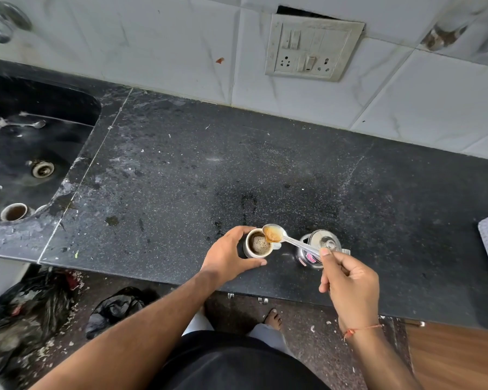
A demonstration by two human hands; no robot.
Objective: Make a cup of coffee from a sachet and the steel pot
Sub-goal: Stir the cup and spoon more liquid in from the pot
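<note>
Right hand: a steel spoon (282, 237) is being pinched by its handle between the thumb and curled fingers of the right hand (350, 282), near the counter's front edge; a red thread is being worn at the wrist.
Spoon bowl: brown frothy liquid is being carried in it, raised over the right rim of the cup.
Left hand: the white coffee cup (258, 244) is being cradled from the left by the left hand (228, 256), with fingers and thumb curved around its side.
Cup: it is being kept upright on the black speckled countertop (181, 170), filled with dark coffee under a foamy patch.
Steel pot: the lidded steel pot (319, 247) is standing just right of the cup, partly being covered by the spoon handle and thumb.
Sink: a black sink (26, 147) is being seen far left, with a used cup (14, 211) and a spoon lying inside.
Wall: a switch-and-socket plate (313, 47) is being shown on the white tiles.
</note>
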